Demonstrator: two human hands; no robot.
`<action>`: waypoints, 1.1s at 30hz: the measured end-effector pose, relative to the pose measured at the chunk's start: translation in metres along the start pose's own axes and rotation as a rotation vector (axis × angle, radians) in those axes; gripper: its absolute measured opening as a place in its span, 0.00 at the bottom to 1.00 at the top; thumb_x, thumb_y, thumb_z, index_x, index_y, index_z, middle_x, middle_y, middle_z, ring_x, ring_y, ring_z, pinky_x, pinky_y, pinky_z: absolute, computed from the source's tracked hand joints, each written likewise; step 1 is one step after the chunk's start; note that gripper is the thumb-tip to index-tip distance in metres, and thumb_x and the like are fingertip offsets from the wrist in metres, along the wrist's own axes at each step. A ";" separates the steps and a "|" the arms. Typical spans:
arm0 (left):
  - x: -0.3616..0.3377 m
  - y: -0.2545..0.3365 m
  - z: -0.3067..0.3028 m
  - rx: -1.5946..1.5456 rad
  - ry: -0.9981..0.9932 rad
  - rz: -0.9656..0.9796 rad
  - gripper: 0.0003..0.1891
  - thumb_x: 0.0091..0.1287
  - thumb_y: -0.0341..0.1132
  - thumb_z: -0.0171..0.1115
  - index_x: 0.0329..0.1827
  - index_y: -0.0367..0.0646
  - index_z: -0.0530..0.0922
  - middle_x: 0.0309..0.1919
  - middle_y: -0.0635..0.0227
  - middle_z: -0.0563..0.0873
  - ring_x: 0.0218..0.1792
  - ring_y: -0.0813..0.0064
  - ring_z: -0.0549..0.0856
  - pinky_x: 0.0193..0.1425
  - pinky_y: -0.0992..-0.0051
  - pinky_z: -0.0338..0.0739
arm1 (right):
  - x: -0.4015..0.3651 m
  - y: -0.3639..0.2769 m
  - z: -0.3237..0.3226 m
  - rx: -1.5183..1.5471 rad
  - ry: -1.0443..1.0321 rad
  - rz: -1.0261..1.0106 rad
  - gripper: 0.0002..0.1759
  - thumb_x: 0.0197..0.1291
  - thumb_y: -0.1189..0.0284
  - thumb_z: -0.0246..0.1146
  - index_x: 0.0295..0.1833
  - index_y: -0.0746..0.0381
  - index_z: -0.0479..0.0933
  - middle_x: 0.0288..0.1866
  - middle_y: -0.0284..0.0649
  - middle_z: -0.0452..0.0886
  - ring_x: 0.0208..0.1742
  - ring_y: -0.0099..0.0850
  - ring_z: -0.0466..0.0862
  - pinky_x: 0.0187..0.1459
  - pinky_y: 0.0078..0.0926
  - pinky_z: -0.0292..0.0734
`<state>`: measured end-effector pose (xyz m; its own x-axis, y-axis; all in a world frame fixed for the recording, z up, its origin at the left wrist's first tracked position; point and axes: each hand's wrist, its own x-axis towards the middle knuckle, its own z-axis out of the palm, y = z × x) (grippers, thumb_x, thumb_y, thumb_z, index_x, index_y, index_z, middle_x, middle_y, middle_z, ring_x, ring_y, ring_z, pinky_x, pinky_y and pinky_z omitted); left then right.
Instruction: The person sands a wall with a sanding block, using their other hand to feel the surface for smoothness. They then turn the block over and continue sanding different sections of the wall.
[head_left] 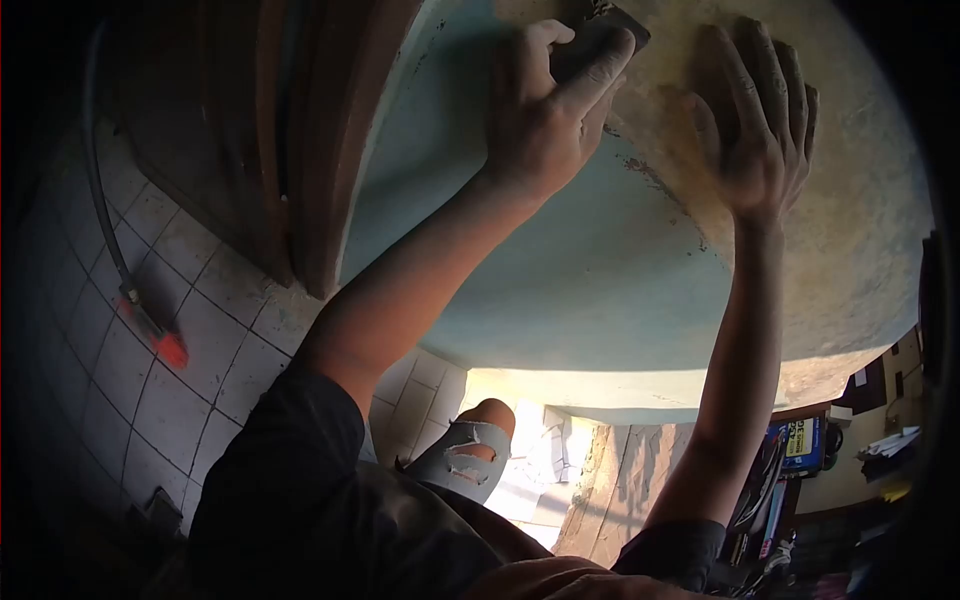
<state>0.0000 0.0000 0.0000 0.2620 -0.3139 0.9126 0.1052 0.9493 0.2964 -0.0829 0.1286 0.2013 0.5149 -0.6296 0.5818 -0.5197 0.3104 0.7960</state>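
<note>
1. Left hand (550,125), top centre: fingers curled around a dark block (583,48), seemingly to press it against the wall (560,270)
2. Right hand (758,135), upper right: fingers spread over the wall, probably for bracing

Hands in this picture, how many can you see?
2. The left hand grips a dark block at the upper middle; the right hand is spread over the wall's yellowish part. No others show, though the dark edges could hide some.
</note>
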 end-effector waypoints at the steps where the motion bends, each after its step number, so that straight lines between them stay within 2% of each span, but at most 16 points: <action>1: 0.000 0.001 0.000 0.002 0.001 -0.009 0.26 0.60 0.29 0.81 0.63 0.53 0.89 0.55 0.65 0.71 0.52 0.65 0.77 0.56 0.67 0.78 | 0.001 0.000 0.001 -0.014 -0.005 -0.012 0.32 0.70 0.42 0.65 0.75 0.42 0.79 0.80 0.35 0.76 0.80 0.42 0.73 0.79 0.48 0.65; 2: -0.064 -0.002 -0.008 -0.020 -0.008 -0.013 0.24 0.63 0.30 0.78 0.63 0.59 0.89 0.53 0.64 0.76 0.51 0.64 0.79 0.54 0.64 0.78 | 0.003 -0.001 0.003 -0.028 -0.008 -0.024 0.31 0.69 0.42 0.65 0.74 0.40 0.80 0.80 0.34 0.76 0.80 0.41 0.73 0.78 0.49 0.66; 3: -0.111 -0.030 -0.031 -0.084 -0.088 0.046 0.23 0.64 0.28 0.77 0.63 0.59 0.89 0.52 0.65 0.76 0.50 0.64 0.79 0.53 0.66 0.78 | -0.006 -0.010 0.001 -0.070 0.037 0.054 0.31 0.69 0.42 0.65 0.74 0.40 0.80 0.80 0.34 0.76 0.80 0.41 0.73 0.78 0.49 0.66; 5: -0.168 -0.027 -0.053 -0.126 -0.217 -0.063 0.23 0.65 0.28 0.77 0.63 0.59 0.89 0.52 0.66 0.76 0.50 0.64 0.79 0.52 0.67 0.79 | -0.004 -0.004 -0.001 -0.095 0.010 0.040 0.31 0.69 0.42 0.65 0.74 0.40 0.80 0.79 0.33 0.76 0.80 0.41 0.74 0.77 0.49 0.67; 9: -0.037 -0.022 -0.016 -0.083 -0.053 0.032 0.23 0.63 0.29 0.78 0.62 0.58 0.89 0.52 0.63 0.77 0.49 0.62 0.79 0.50 0.66 0.78 | -0.002 0.002 0.002 -0.070 0.056 -0.002 0.31 0.70 0.41 0.64 0.73 0.40 0.80 0.78 0.33 0.77 0.79 0.40 0.74 0.77 0.48 0.68; 11: 0.043 -0.028 0.006 -0.059 0.080 0.075 0.25 0.61 0.29 0.80 0.64 0.53 0.89 0.51 0.63 0.74 0.48 0.65 0.76 0.48 0.69 0.77 | -0.001 0.002 0.003 -0.056 0.065 -0.008 0.31 0.70 0.41 0.64 0.73 0.41 0.80 0.78 0.33 0.78 0.79 0.40 0.75 0.77 0.47 0.69; 13: 0.043 -0.023 0.006 0.093 0.141 0.096 0.24 0.61 0.29 0.80 0.62 0.53 0.89 0.52 0.62 0.74 0.49 0.65 0.77 0.48 0.70 0.77 | -0.001 0.004 0.006 -0.039 0.075 -0.017 0.31 0.70 0.41 0.63 0.73 0.42 0.81 0.77 0.33 0.79 0.78 0.40 0.76 0.76 0.46 0.70; 17: -0.144 -0.026 -0.037 -0.065 -0.106 0.022 0.27 0.59 0.25 0.81 0.63 0.55 0.90 0.55 0.64 0.72 0.54 0.64 0.78 0.52 0.70 0.79 | -0.003 0.006 0.007 -0.031 0.145 -0.044 0.31 0.70 0.41 0.64 0.72 0.43 0.82 0.75 0.33 0.81 0.76 0.39 0.78 0.74 0.44 0.73; 20: -0.121 -0.031 -0.044 -0.077 -0.168 0.059 0.28 0.58 0.23 0.81 0.63 0.55 0.89 0.54 0.64 0.72 0.54 0.64 0.77 0.50 0.70 0.79 | 0.000 0.002 0.004 -0.065 0.107 -0.025 0.30 0.70 0.42 0.64 0.72 0.44 0.82 0.75 0.33 0.81 0.76 0.39 0.79 0.74 0.44 0.73; 21: -0.077 -0.031 -0.038 -0.045 -0.134 0.106 0.28 0.59 0.23 0.80 0.64 0.52 0.89 0.54 0.64 0.71 0.52 0.66 0.77 0.49 0.72 0.79 | -0.001 0.001 0.003 -0.079 0.092 -0.014 0.30 0.70 0.42 0.64 0.71 0.44 0.82 0.75 0.32 0.81 0.76 0.39 0.79 0.74 0.44 0.73; 23: 0.015 -0.034 -0.016 -0.028 0.027 0.015 0.25 0.62 0.25 0.79 0.64 0.47 0.88 0.53 0.64 0.71 0.49 0.68 0.74 0.50 0.74 0.75 | -0.004 0.001 -0.001 -0.099 0.075 0.002 0.30 0.71 0.43 0.64 0.71 0.44 0.82 0.74 0.32 0.81 0.76 0.39 0.79 0.74 0.43 0.73; 25: 0.061 -0.048 0.001 -0.064 0.194 0.000 0.23 0.64 0.26 0.78 0.64 0.45 0.88 0.53 0.62 0.71 0.46 0.69 0.73 0.48 0.74 0.74 | -0.005 0.003 -0.003 -0.081 0.006 0.039 0.34 0.69 0.43 0.65 0.69 0.56 0.84 0.77 0.52 0.76 0.81 0.55 0.71 0.82 0.55 0.60; 26: 0.051 -0.041 0.000 -0.010 0.188 -0.041 0.23 0.64 0.26 0.78 0.64 0.45 0.88 0.54 0.62 0.71 0.47 0.68 0.73 0.48 0.73 0.75 | -0.005 0.002 -0.002 -0.079 0.010 0.042 0.34 0.69 0.43 0.65 0.69 0.56 0.84 0.77 0.52 0.76 0.81 0.55 0.71 0.82 0.55 0.60; 28: -0.014 -0.016 -0.006 -0.021 0.118 -0.141 0.24 0.63 0.25 0.78 0.64 0.46 0.88 0.56 0.61 0.70 0.49 0.67 0.75 0.49 0.69 0.76 | -0.002 0.002 0.003 -0.053 0.105 0.005 0.28 0.71 0.44 0.64 0.70 0.44 0.83 0.74 0.31 0.82 0.75 0.39 0.79 0.75 0.43 0.73; 31: -0.162 -0.009 -0.041 -0.101 -0.175 -0.018 0.27 0.59 0.22 0.80 0.63 0.51 0.89 0.57 0.62 0.71 0.53 0.65 0.77 0.52 0.68 0.78 | -0.004 0.001 0.002 -0.043 0.117 0.024 0.27 0.71 0.45 0.65 0.69 0.44 0.84 0.74 0.32 0.82 0.75 0.39 0.79 0.74 0.42 0.74; 33: -0.162 -0.020 -0.048 -0.140 -0.251 0.013 0.27 0.59 0.22 0.80 0.63 0.51 0.89 0.56 0.62 0.71 0.54 0.65 0.77 0.51 0.69 0.78 | -0.002 0.002 0.001 -0.034 0.161 0.017 0.26 0.70 0.44 0.66 0.67 0.43 0.85 0.72 0.30 0.83 0.73 0.38 0.81 0.73 0.41 0.76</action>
<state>0.0012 0.0310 -0.1667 0.0207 -0.2714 0.9622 0.2391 0.9359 0.2588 -0.0858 0.1297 0.2013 0.6103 -0.5023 0.6126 -0.5072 0.3463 0.7892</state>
